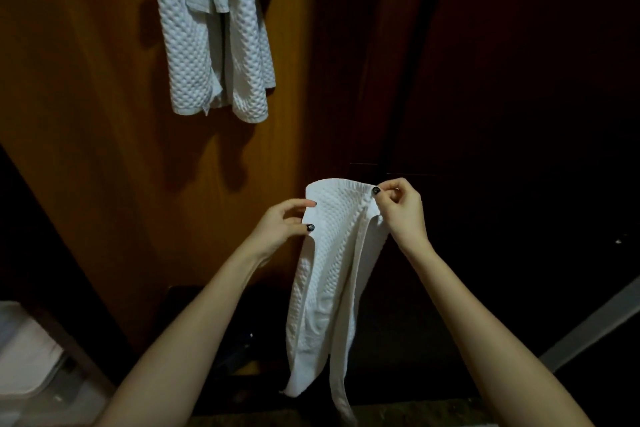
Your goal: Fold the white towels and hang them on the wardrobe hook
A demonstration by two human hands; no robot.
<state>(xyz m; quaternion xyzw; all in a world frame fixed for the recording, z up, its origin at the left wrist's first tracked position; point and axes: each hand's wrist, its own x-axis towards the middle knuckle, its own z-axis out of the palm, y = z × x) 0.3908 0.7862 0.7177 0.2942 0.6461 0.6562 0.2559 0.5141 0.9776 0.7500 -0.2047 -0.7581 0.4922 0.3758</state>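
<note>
The left hand (284, 222) pinches the left top corner of a white textured waffle-weave towel (329, 274), and the right hand (401, 210) pinches its right top corner; the towel hangs in the air between them, its long axis almost vertical, the lower end pointing down. Other white waffle-weave towels (214, 31) hang high on the brown wooden wardrobe door (86, 114), also lengthwise downward.

Dim light, brown wooden panel (79, 107)

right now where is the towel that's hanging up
In the head view the hanging towel is at upper left, against the wooden wardrobe panel, above and left of the white towel pinched by the left hand and right hand.
</note>
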